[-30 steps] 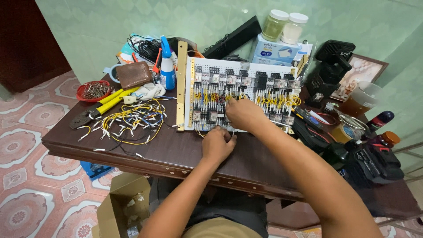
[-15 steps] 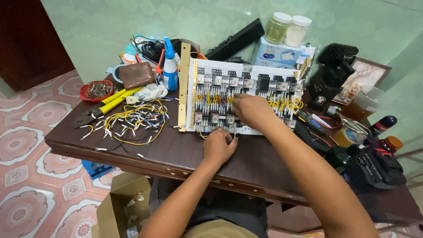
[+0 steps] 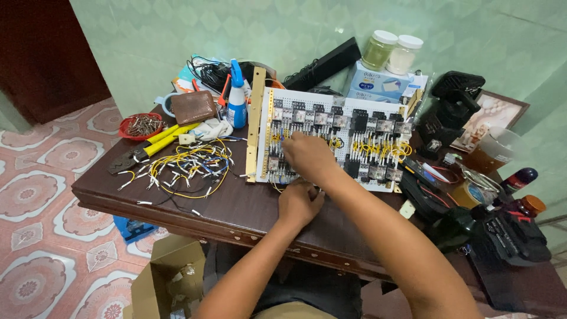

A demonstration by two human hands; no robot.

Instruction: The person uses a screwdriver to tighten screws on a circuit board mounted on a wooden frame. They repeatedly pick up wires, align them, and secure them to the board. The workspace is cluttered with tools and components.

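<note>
Far left on the dark brown wooden bench (image 3: pixel 236 210), a small red bowl of metal screws (image 3: pixel 140 125) is seen, with yellow-handled crimping pliers (image 3: pixel 147 147) lying just beside it. A tangle of short yellow, white and blue wire pieces (image 3: pixel 183 168) is spread near the pliers. Behind these a brown leather wallet (image 3: pixel 193 107) is laid flat, and a white spray bottle with a blue nozzle (image 3: pixel 237 97) stands upright next to a pale wooden ruler strip (image 3: pixel 255 124).

At centre, a white perforated board fitted with rows of black relays and yellow wiring (image 3: pixel 366 139) lies flat on the bench. The left hand (image 3: pixel 298 204) rests at the board's near edge, fingers curled; whether anything is pinched in its grip cannot be told. The right hand (image 3: pixel 307 155) is laid over the board's left half, fingers bent down onto the components; its grip is hidden from view.

Behind the board, a blue-and-white rectangular cardboard box (image 3: pixel 378 82) is placed, with two white-lidded clear jars (image 3: pixel 390 52) standing on it. To the right, black plastic parts (image 3: pixel 452 103), a framed picture (image 3: pixel 493 115) and a roll of brown tape (image 3: pixel 469 195) are noted. Below the bench, an open brown cardboard carton (image 3: pixel 168 277) sits on the patterned tile floor (image 3: pixel 35 195).
</note>
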